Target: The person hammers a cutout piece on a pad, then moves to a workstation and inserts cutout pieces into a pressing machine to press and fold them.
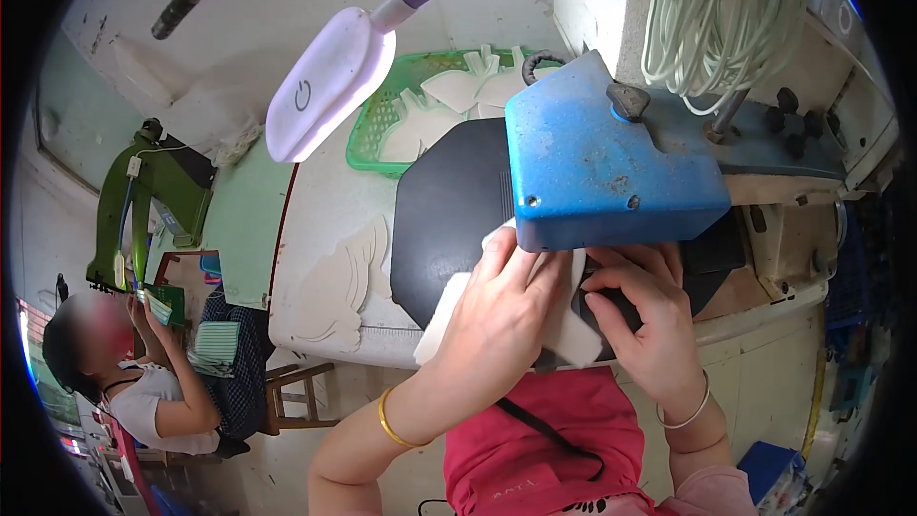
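Observation:
Under the front edge of a blue machine head, my left hand presses on a cream-white fabric piece, its fingertips partly hidden by the machine. On the right of the same piece is my right hand, fingers curled, thumb and index finger close together near the fabric's edge. Whether they pinch it I cannot make out. Beneath both hands lies a black plate around the machine. The piece reaches out past my left hand on the left side.
Stacked cream pieces lie on the white table at left. Behind stands a green basket of similar pieces. A lit lamp hangs above. A co-worker sits far left by a green machine.

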`<state>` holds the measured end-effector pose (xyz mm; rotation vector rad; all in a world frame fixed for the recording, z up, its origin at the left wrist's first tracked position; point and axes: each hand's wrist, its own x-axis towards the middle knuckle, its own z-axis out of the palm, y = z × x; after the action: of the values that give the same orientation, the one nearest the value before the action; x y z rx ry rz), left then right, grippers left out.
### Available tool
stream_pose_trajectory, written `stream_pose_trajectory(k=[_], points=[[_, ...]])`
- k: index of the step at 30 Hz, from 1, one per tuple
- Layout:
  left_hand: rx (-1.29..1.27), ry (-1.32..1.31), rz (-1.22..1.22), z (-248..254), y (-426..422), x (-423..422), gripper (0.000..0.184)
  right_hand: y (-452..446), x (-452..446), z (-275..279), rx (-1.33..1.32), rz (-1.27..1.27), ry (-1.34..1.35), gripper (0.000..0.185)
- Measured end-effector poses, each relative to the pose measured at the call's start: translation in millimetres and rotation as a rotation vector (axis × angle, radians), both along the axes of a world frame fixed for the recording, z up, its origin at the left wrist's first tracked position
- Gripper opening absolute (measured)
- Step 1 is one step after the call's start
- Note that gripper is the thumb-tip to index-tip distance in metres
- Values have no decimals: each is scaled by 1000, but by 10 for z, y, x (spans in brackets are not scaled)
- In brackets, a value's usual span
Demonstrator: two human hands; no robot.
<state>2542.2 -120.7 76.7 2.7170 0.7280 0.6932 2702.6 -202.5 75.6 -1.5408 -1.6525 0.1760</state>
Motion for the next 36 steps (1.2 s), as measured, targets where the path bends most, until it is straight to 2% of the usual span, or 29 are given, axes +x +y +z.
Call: stream_pose_trajectory(k=[13, 19, 22, 25, 31, 36], points=[[-45, -33, -26, -19, 31, -16, 53, -10, 19, 17, -19, 5, -101, 10], [-97, -82, -16, 17, 9, 17, 43, -44, 46, 30, -60, -25, -101, 11], [-25, -155, -66, 53, 30, 41, 39, -23, 74, -1, -25, -54, -133, 12], [-189, -242, 26, 22, 13, 78, 36, 19, 86, 1, -3, -86, -167, 11], [-129, -251, -97, 7, 231, 32, 34, 28, 111, -5, -33, -71, -183, 14], [-204, -222, -205, 17, 486, 17, 26, 22, 76, -27, -3, -58, -219, 15]])
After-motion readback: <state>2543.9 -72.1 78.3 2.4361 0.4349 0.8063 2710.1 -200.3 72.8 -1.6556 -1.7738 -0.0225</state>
